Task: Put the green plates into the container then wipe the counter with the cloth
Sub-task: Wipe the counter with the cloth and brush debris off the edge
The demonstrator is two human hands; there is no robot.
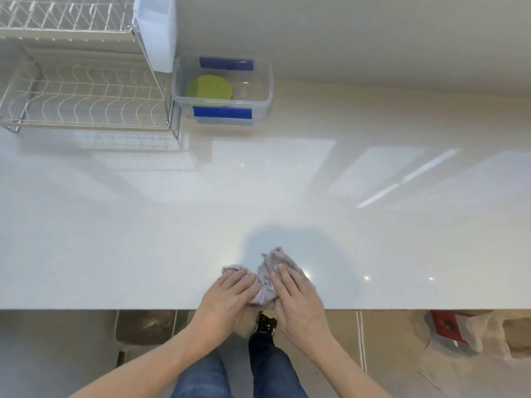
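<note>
A crumpled grey-pink cloth (270, 267) lies on the white counter (143, 239) close to its front edge. My left hand (230, 294) presses flat on the cloth's left part with straight fingers. My right hand (296, 294) lies flat on its right part, fingers also straight. Green plates (209, 87) sit stacked inside the clear plastic container (265, 90) with blue clips, at the back of the counter against the wall.
A white wire dish rack (83, 96) with two tiers stands at the back left, a white holder (156, 30) hanging on its right end beside the container. Below the counter edge are my legs in jeans, floor coverings and a red object (448, 326).
</note>
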